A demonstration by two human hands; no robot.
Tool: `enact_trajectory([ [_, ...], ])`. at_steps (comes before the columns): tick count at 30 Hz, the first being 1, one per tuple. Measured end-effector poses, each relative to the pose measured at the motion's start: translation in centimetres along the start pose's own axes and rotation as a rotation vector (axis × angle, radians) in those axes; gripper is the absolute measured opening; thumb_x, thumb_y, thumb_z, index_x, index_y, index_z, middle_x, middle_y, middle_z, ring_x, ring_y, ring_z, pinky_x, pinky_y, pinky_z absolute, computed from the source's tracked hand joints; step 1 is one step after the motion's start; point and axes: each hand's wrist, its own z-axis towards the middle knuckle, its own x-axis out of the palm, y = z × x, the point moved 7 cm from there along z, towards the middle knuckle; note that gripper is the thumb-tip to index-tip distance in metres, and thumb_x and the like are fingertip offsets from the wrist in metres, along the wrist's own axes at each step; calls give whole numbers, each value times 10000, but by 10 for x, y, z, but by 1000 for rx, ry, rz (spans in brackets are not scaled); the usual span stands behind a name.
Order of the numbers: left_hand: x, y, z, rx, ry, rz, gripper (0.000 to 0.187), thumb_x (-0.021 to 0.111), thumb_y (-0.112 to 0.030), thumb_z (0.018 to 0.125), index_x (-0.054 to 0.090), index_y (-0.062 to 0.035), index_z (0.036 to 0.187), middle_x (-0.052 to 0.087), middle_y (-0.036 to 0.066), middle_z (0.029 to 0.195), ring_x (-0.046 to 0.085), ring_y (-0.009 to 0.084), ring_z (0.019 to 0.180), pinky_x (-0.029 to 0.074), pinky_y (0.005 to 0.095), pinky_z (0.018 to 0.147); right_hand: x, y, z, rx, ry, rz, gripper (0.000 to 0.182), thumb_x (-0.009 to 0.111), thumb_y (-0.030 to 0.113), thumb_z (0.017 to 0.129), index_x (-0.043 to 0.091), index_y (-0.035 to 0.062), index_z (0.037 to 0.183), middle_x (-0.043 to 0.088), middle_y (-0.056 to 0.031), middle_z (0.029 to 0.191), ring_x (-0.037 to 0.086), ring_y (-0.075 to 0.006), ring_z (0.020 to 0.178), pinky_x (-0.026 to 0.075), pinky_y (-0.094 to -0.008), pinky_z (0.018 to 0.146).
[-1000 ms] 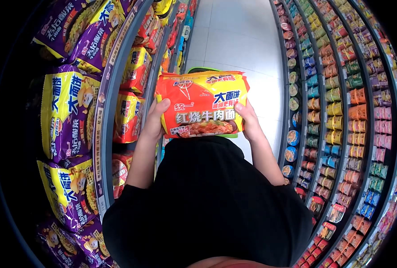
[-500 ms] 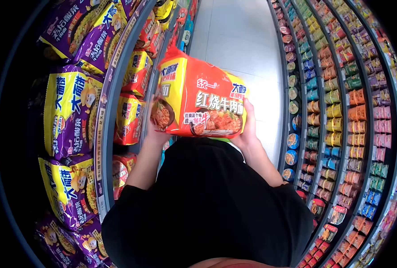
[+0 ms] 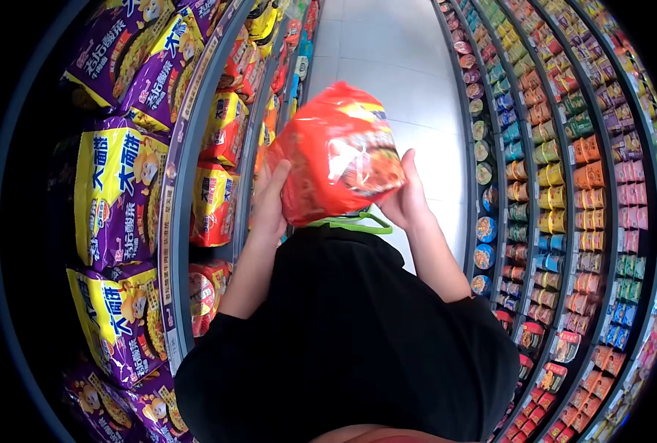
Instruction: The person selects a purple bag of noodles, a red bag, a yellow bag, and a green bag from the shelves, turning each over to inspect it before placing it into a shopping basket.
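A large red noodle pack [image 3: 336, 159] is held up in front of my chest, its printing partly smeared by motion. On its left side my left hand [image 3: 271, 199] grips it, the thumb lying over the wrapper. At the lower right edge of the pack is my right hand [image 3: 409, 193], with its thumb and fingers spread apart and the pack's corner between them. Some of the right fingers are hidden behind the pack. Just below the pack, a bright green handle or rim [image 3: 358, 224] shows near my waist.
Purple and yellow noodle packs [image 3: 125, 193] fill the near left shelf, with red and yellow packs [image 3: 214, 203] beyond its grey edge [image 3: 183, 148]. Long shelves of noodle cups [image 3: 552, 181] curve along the right. Grey floor tiles [image 3: 387, 44] run up the middle.
The red pack has been turned, so its yellow end panel no longer shows. My left thumb now lies across its side, and more of the green handle or rim is visible.
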Motion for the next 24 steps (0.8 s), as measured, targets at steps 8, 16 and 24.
enact_trajectory([
  [8, 78, -75, -67, 203, 176, 489, 815, 711, -104, 938, 232, 110, 1561, 551, 253, 1423, 587, 239, 1278, 464, 353, 1080, -39, -45, 9, 173, 198, 670, 673, 370, 588, 1051, 445, 100, 1508, 556, -179, 1460, 569, -339, 1315, 454, -627, 1072],
  [16, 85, -71, -71, 232, 201, 676, 537, 708, -74, 931, 529, 108, 1403, 571, 210, 1426, 573, 235, 1301, 499, 362, 1064, -34, -50, 7, 103, 174, 716, 665, 367, 576, 1057, 431, 99, 1517, 530, -172, 1487, 541, -336, 1343, 429, -613, 1101],
  [24, 82, -62, -45, 258, 211, 624, 698, 735, -139, 922, 390, 76, 1490, 576, 186, 1410, 573, 218, 1287, 440, 354, 1099, -40, -31, -7, 8, 111, 569, 658, 363, 563, 1063, 417, 97, 1525, 503, -164, 1514, 512, -333, 1372, 404, -599, 1131],
])
